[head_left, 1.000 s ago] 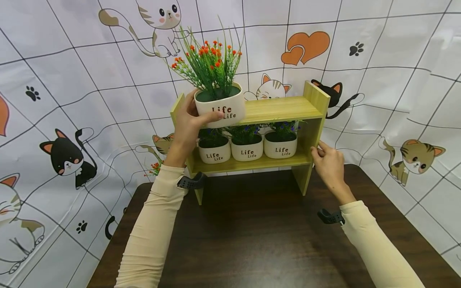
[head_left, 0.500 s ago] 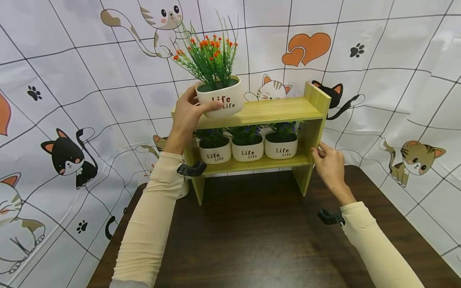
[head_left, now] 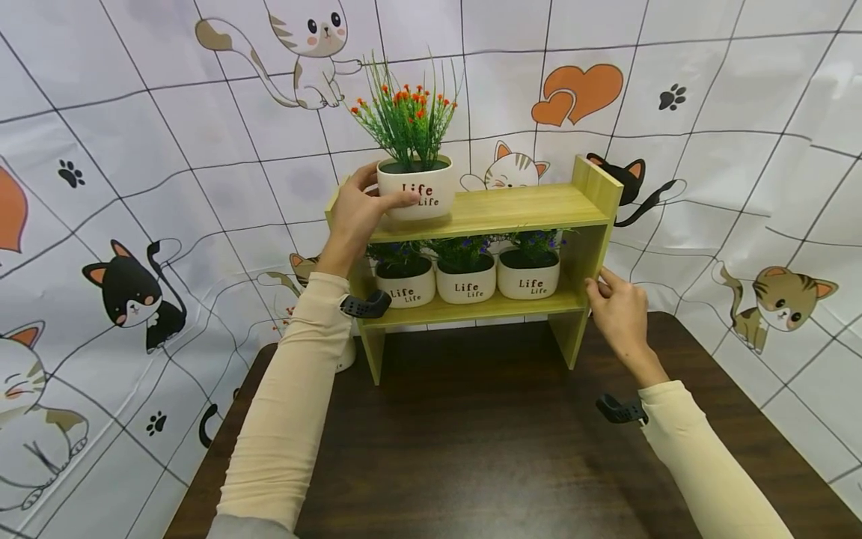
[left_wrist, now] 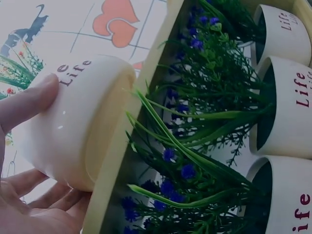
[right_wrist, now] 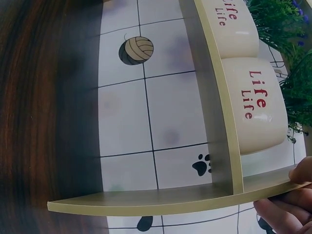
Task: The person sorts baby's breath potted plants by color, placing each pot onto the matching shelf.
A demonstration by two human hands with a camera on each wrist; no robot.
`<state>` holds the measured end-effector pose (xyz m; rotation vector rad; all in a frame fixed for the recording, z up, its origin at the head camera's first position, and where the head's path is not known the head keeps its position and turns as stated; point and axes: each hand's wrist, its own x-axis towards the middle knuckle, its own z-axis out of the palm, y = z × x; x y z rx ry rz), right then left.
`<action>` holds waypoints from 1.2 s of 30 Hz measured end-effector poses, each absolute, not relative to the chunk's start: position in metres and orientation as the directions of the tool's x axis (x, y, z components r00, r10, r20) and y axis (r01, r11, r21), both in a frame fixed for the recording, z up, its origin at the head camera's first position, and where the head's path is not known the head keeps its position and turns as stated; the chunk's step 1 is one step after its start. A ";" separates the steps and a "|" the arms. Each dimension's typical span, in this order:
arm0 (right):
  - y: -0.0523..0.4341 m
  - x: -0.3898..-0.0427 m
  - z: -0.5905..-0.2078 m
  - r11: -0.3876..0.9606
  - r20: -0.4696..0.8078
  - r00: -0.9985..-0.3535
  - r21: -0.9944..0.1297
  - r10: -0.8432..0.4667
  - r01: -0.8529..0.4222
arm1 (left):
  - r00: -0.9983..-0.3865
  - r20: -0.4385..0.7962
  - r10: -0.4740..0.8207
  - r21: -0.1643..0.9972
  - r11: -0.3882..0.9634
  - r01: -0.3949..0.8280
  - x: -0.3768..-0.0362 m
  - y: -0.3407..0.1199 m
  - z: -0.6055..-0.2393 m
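Note:
My left hand (head_left: 357,217) grips a white "Life" flowerpot (head_left: 434,187) with grassy leaves and small orange flowers, thumb across the front and fingers round its left side. The pot is upright at the left end of the top board of a pale wooden shelf (head_left: 525,206). Its base (left_wrist: 105,141) shows right at the board's edge in the left wrist view. On the shelf's right side panel (right_wrist: 146,207), the thumb and fingers of my right hand (head_left: 618,311) pinch the front edge. Below, three white pots (head_left: 467,286) with blue-purple flowers stand in a row on the lower board.
The shelf stands at the back of a dark brown table (head_left: 471,434), close to a wall covering (head_left: 215,172) printed with cats and lines. Beyond my left forearm, left of the shelf, another white pot (head_left: 346,356) with orange flowers is mostly hidden.
My left hand has lowered the orange-flowered pot toward the top board and shifted it slightly right, straightening it from a tilt. My right hand keeps its hold on the side panel.

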<state>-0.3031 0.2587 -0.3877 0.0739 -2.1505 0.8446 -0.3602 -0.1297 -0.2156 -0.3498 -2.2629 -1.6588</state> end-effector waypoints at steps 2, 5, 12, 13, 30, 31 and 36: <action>0.259 -0.303 -0.388 0.774 0.705 -0.675 -0.547 0.219 -0.320 | -0.926 0.378 0.002 0.873 0.333 0.357 -0.362 -0.129 -0.216; 0.259 -0.302 -0.387 0.773 0.702 -0.678 -0.548 0.219 -0.318 | -0.933 0.361 -0.009 0.873 0.354 0.334 -0.365 -0.128 -0.216; 0.258 -0.301 -0.387 0.769 0.690 -0.687 -0.560 0.228 -0.307 | -0.946 0.323 0.041 0.876 0.365 0.315 -0.368 -0.126 -0.216; 0.259 -0.301 -0.387 0.768 0.689 -0.687 -0.562 0.231 -0.306 | -0.947 0.316 0.056 0.877 0.364 0.314 -0.368 -0.126 -0.216; 0.259 -0.301 -0.391 0.773 0.687 -0.689 -0.560 0.231 -0.300 | -0.955 0.263 0.135 0.867 0.402 0.295 -0.365 -0.124 -0.216; 0.259 -0.301 -0.391 0.773 0.688 -0.688 -0.559 0.231 -0.300 | -0.955 0.263 0.137 0.867 0.401 0.296 -0.365 -0.123 -0.216; 0.259 -0.303 -0.390 0.777 0.701 -0.677 -0.548 0.225 -0.309 | -0.956 0.259 0.137 0.863 0.411 0.293 -0.365 -0.122 -0.215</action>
